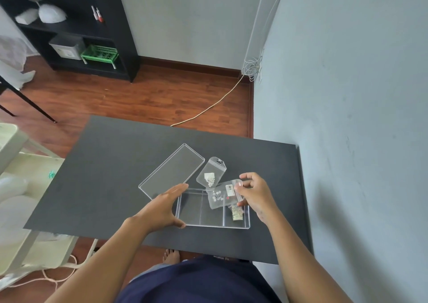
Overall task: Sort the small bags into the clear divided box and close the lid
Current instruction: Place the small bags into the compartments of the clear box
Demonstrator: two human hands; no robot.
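Box (190, 224) is the thing to go by here: clear, three compartments, sitting open on the dark table (104, 175). Left hand (162, 207) is spread along its left end, thumb at the near corner and fingers at the far one, so it's bracing the box rather than gripping anything. Right hand (253, 194) is over the box's right side, thumb and fingers pinched on the top edge of a small clear bag (222, 195) with tiny pale bits in it. That bag hangs above the middle and right compartments. Right compartment already has another little bag (236, 213) of yellowish pieces lying in it, though it's partly covered and I can't make out much. Just beyond the box's far edge lies a third bag (211, 172) with white bits, flat on the table. The lid (172, 169) lies off the box's far left corner, angled.
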